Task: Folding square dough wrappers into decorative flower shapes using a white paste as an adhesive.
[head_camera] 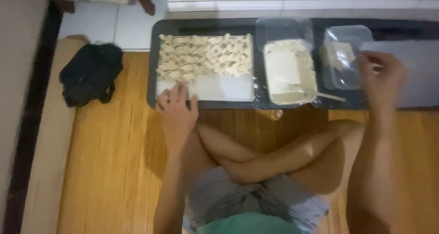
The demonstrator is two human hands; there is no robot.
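Person seated cross-legged on a wooden floor (109,170), seen from above. A long dark tray (206,26) lies across the view in front of the knees, long axis running left to right.

Left hand (177,109): palm down, fingers spread and apart, resting on the near left edge of the dark tray and touching the near edge of a white sheet (219,87). It clamps nothing. The white sheet's long axis also runs left to right; rows of folded dumplings (203,55) cover its far half, just beyond the left hand's fingertips, while the near half is bare.

Right hand (378,73): raised over the right end of the tray, fingers curled inward. Blurred; cannot tell whether it pinches anything. Just to its left, nearly touching, sits a clear plastic container (345,55) with a pale stack of wrappers inside.

Between the two hands: a rectangular tub of pale filling (289,71), long axis pointing away from the person. A thin utensil (327,96) rests in its near right corner, handle pointing right toward the right hand.

Dark bundled cloth (90,73) lies on the floor, well to the left of the tray.
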